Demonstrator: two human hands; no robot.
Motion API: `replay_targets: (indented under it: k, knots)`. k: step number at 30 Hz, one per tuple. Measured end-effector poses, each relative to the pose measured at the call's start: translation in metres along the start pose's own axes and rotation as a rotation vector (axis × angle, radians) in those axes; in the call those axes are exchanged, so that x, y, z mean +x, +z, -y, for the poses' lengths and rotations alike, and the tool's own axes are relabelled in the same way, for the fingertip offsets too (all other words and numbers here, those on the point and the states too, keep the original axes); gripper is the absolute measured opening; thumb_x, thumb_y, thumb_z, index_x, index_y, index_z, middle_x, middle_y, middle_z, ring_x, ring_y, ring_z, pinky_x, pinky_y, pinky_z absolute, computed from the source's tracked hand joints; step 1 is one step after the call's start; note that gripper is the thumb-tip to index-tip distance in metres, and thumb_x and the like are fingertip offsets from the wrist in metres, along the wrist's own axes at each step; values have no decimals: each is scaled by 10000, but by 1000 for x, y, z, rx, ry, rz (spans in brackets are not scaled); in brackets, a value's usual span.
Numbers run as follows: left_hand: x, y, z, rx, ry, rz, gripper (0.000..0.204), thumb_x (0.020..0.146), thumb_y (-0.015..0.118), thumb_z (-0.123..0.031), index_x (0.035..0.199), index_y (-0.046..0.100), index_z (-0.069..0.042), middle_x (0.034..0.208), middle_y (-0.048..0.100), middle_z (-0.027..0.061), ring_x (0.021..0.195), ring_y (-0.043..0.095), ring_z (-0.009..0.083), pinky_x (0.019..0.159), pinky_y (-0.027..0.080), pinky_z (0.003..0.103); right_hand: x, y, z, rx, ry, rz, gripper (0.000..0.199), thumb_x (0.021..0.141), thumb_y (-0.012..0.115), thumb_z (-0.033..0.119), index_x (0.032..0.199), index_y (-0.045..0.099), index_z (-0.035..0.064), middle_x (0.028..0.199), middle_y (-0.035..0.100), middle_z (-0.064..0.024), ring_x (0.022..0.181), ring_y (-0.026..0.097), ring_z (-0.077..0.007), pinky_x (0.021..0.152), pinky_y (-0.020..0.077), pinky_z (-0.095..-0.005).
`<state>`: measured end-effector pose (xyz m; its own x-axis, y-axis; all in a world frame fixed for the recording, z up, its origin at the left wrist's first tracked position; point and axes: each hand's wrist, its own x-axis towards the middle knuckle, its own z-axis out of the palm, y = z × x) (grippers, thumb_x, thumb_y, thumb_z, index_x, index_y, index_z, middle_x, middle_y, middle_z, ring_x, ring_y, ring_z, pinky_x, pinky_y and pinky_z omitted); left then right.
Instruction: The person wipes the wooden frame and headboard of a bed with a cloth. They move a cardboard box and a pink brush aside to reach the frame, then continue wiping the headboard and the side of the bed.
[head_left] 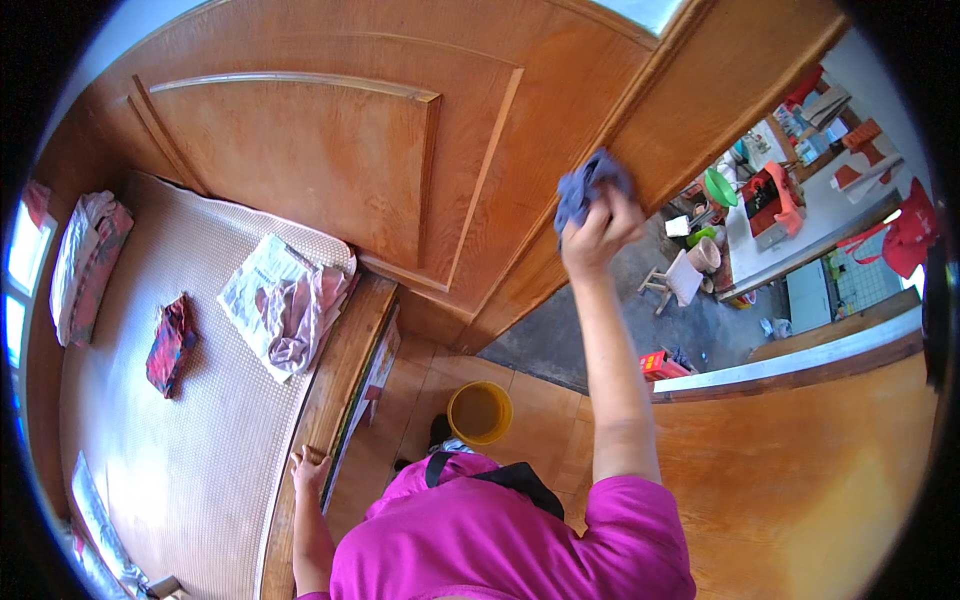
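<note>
My right hand (pixel 603 232) is raised, its fingers closed on a crumpled blue-grey cloth (pixel 592 188). It presses the cloth against the brown wooden door frame (pixel 655 130), beside an open doorway. Lower down on the left, my left hand (pixel 310 466) has its fingers curled over the wooden edge (pixel 345 360) of a bed. A beige woven mat (pixel 190 470) covers the bed. A yellow bucket (pixel 480 413) stands on the tiled floor in front of me, and liquid seems to be in it.
Folded fabric (pixel 285 305) and a dark patterned cloth (pixel 172 345) lie on the mat. Left of the frame is a panelled wooden wall (pixel 300 160). Through the doorway are a small stool (pixel 678 280), a cluttered table (pixel 770 240) and a red box (pixel 662 366).
</note>
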<state>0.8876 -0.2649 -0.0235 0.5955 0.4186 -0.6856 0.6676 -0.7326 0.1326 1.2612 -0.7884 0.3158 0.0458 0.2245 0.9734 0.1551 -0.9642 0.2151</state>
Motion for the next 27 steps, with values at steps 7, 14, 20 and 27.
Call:
replay_targets:
  k: [7,14,20,27]
  knots:
    - [-10,-8,-17,-18,192,-211,809,854,671,-467,1518,407,-88,1566,310,316,1378,407,492,1135,375,503,-203,-33,60,94,82,412,183,851,728,159,1016,652,180,1171,556,-18,1091,489,-296,973,403,-452]
    - [-39,-25,-130,-472,505,158,699,926,685,-411,1483,458,-54,1337,599,218,1269,571,306,1062,448,373,-272,-112,89,254,654,1048,410,725,695,-5,1097,648,161,1130,608,-69,1114,554,-330,960,479,-429]
    - [-111,-69,-286,-1100,375,588,573,1025,587,-410,1472,474,-69,1304,623,92,1105,640,216,973,501,363,-179,-140,147,722,780,917,428,727,697,54,1142,595,47,1173,583,-199,1126,547,-404,978,459,-477]
    - [-176,-171,-405,-1255,1092,174,490,996,643,-120,1431,435,-35,1231,584,44,1113,560,103,948,491,288,-58,-141,116,980,473,722,717,906,658,412,1425,442,-32,1434,471,-227,1321,439,-387,1118,319,-470]
